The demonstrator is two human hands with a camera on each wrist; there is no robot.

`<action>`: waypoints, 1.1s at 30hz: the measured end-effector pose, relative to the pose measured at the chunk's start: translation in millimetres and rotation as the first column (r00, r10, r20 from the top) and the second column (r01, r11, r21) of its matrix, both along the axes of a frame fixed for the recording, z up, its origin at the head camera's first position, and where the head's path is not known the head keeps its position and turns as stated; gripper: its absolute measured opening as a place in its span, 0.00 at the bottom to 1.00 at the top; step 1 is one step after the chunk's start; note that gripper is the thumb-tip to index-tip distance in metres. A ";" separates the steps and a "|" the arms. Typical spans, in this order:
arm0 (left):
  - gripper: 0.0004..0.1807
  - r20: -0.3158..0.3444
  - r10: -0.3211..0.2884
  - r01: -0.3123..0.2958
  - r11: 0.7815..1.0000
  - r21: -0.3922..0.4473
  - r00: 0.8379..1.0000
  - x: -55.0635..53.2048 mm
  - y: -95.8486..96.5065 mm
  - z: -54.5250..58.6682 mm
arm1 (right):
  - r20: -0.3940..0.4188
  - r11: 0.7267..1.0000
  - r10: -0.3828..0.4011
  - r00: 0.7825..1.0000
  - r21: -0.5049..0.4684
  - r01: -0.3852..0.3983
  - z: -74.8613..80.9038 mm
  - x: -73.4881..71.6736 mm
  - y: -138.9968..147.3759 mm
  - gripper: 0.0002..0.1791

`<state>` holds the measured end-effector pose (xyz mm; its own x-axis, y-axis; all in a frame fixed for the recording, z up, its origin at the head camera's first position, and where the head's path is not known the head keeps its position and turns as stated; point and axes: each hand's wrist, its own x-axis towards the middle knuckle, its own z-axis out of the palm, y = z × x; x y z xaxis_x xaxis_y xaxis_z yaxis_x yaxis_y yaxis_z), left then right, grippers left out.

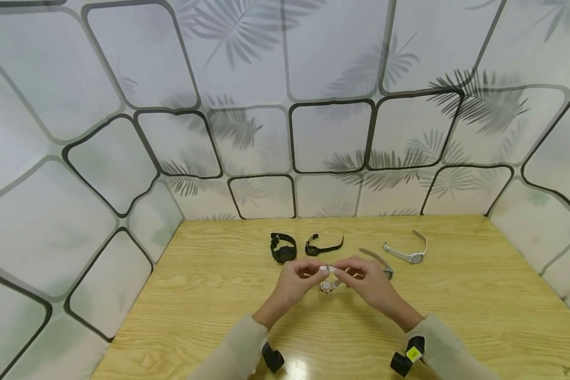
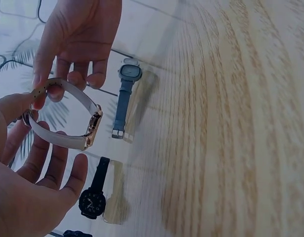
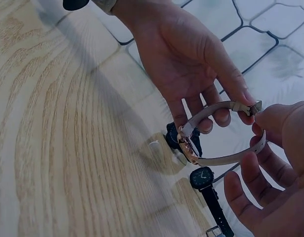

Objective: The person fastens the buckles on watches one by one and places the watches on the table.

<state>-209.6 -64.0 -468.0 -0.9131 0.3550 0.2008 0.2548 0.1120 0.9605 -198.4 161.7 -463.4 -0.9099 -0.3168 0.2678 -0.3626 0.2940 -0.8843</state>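
Observation:
Both hands hold up a wristwatch [image 1: 326, 286] with a whitish strap and rose-gold case, its strap bent into a loop. My left hand [image 1: 292, 282] pinches the end with the metal buckle [image 3: 255, 107]. Between thumb and fingers, my right hand [image 1: 372, 282] pinches the other strap end [image 2: 40, 91], which has small holes. The two strap ends meet between the fingertips; whether the strap passes through the buckle is hard to tell. In both wrist views the case [image 2: 94, 126] hangs at the far side of the loop from the fingertips.
Behind the hands lie a chunky black watch [image 1: 285, 254], a slimmer black watch [image 1: 312, 250] and a white watch [image 1: 415, 258]. A grey-blue watch [image 1: 388, 273] lies partly behind the right hand. The wooden table [image 1: 195, 285] meets patterned fabric walls [image 1: 261, 195] at its back and sides.

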 end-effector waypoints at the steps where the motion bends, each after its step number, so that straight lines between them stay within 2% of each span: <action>1: 0.11 0.000 0.000 0.000 1.000 0.002 1.000 0.2 0.0 -0.4 | 0.004 1.000 -0.002 1.000 -0.001 0.002 -0.5 0.1 -0.3 0.11; 7: 0.12 0.014 0.007 -0.007 0.999 0.045 1.000 1.6 -1.3 0.1 | 0.014 1.000 -0.005 1.000 -0.015 0.005 -2.3 2.5 -1.5 0.16; 15: 0.10 0.032 -0.014 0.013 0.999 0.052 0.999 0.5 -2.9 0.8 | 0.022 0.999 -0.020 1.000 -0.044 0.021 -5.6 3.6 -1.2 0.07; 20: 0.11 0.054 -0.030 0.026 0.997 0.071 0.998 1.6 -0.6 2.2 | 0.011 0.998 -0.014 1.000 -0.069 0.015 -7.0 4.8 -3.4 0.08; 26: 0.14 0.087 -0.019 0.006 0.988 0.152 0.996 2.5 0.9 4.0 | 0.028 0.993 0.025 0.999 -0.112 -0.022 -13.1 5.4 -2.3 0.10; 30: 0.13 0.088 -0.009 -0.004 0.990 0.143 0.996 2.3 0.9 3.5 | 0.044 0.987 0.033 0.998 -0.160 -0.026 -15.1 6.5 -0.9 0.09; 33: 0.12 0.086 -0.019 0.007 0.991 0.136 0.996 2.4 1.7 2.3 | 0.041 0.988 0.016 0.999 -0.156 -0.009 -15.0 7.3 -2.3 0.08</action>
